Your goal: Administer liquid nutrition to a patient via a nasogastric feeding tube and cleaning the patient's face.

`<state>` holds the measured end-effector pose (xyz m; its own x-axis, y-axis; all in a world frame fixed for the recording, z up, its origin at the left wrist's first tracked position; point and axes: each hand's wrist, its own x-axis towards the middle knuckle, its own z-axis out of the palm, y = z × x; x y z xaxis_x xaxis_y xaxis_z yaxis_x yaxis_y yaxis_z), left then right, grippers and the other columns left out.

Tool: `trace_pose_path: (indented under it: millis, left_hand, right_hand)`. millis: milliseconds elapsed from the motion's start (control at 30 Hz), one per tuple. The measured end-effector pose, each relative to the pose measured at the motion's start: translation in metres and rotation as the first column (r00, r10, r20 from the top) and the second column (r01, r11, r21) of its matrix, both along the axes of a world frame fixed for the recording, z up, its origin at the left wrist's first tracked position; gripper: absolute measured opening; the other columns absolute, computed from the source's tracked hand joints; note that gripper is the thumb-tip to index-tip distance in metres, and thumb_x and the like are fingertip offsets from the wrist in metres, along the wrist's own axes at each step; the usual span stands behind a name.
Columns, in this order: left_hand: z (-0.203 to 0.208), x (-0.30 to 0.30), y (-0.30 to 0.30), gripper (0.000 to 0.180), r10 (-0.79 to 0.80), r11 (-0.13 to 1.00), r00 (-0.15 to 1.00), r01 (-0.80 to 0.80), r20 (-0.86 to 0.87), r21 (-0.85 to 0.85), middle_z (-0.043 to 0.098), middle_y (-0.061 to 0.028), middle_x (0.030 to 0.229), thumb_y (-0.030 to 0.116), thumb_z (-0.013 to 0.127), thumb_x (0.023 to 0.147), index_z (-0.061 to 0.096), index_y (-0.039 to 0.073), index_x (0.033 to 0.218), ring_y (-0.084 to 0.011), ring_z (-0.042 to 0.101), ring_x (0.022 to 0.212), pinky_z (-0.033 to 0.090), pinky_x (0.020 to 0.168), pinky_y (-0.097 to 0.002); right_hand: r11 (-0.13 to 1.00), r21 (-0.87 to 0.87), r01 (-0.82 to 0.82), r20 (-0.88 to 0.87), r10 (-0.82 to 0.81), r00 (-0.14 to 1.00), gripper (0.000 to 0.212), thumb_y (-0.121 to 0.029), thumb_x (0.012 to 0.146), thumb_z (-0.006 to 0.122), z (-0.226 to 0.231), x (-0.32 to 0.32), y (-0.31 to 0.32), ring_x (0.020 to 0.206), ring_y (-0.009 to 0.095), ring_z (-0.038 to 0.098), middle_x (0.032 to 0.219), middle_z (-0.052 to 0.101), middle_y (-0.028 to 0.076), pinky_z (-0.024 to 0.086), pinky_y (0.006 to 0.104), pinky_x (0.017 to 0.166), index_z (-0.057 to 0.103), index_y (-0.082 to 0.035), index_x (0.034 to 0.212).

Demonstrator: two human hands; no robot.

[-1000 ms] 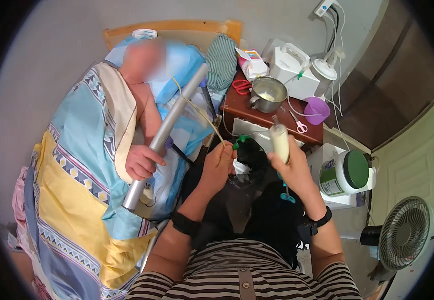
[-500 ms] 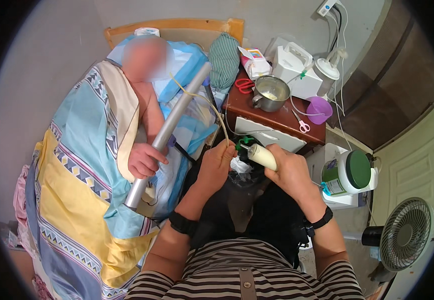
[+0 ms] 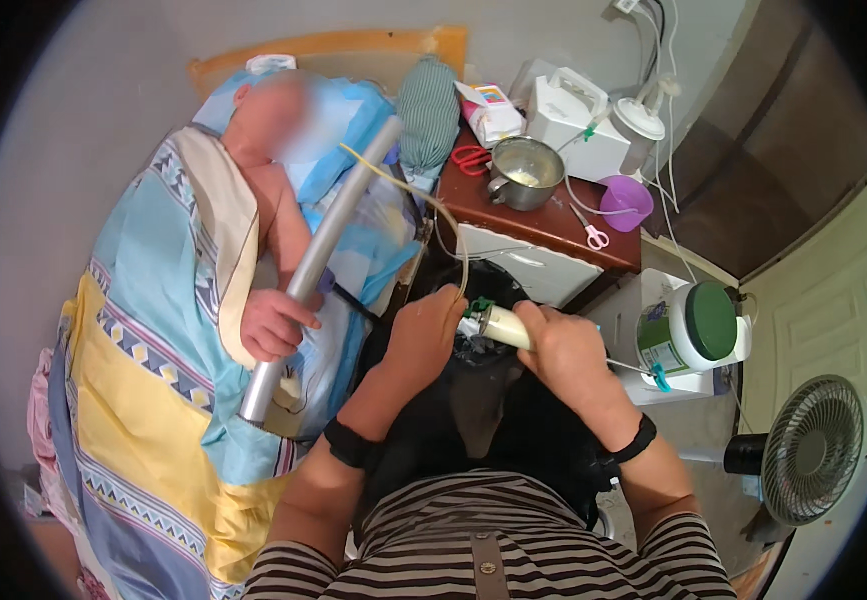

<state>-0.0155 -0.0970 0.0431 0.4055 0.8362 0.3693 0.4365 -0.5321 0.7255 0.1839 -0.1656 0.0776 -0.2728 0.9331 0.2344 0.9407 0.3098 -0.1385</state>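
While the right hand [image 3: 569,350] clenches a cream-filled syringe [image 3: 506,327], left hand [image 3: 432,325] fingers pinch its green-tipped tube end [image 3: 477,308].

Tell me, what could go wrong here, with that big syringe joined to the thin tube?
The syringe lies tilted between the left hand and right hand, over a black bag; if its green connector slips, the pale liquid might spill. The thin tube loops past the bed rail, which the lying person's hand grasps, so a pull could tug it. The metal cup sits among cords and scissors and might get knocked.
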Motion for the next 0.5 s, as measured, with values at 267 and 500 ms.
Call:
trace_pose_path:
  millis: [267, 500]
  left_hand:
    - [-0.008, 0.002, 0.004, 0.017, 0.050, 0.998, 0.998, -0.049, -0.029, 0.033, 0.053, -0.0206, 0.069, 0.014, 0.050, 0.096, 0.050, 0.002, 0.084, -0.0422, 0.054, 0.063, 0.040, 0.054, -0.0456]
    - [-0.003, 0.013, 0.022, 0.018, 0.334, 0.847, 0.716, 0.058, 0.614, -0.529, 0.055, 0.0010, 0.087, 0.018, 0.048, 0.101, 0.060, 0.006, 0.097, -0.0057, 0.050, 0.075, 0.043, 0.066, -0.0245]
  right_hand:
    - [0.995, -0.095, 0.038, -0.107, -0.048, 0.993, 0.041, -0.018, 0.069, 0.076, -0.009, -0.006, 0.001, 0.070, 0.032, 0.065, 0.079, 0.062, 0.012, 0.052, 0.0411, 0.060, 0.051, -0.008, 0.100]
    - [0.944, -0.330, -0.013, -0.484, -0.157, 0.861, 0.042, -0.025, 0.078, 0.071, -0.011, -0.025, 0.024, 0.084, 0.041, 0.064, 0.087, 0.065, 0.022, 0.051, 0.0457, 0.071, 0.050, -0.005, 0.108]
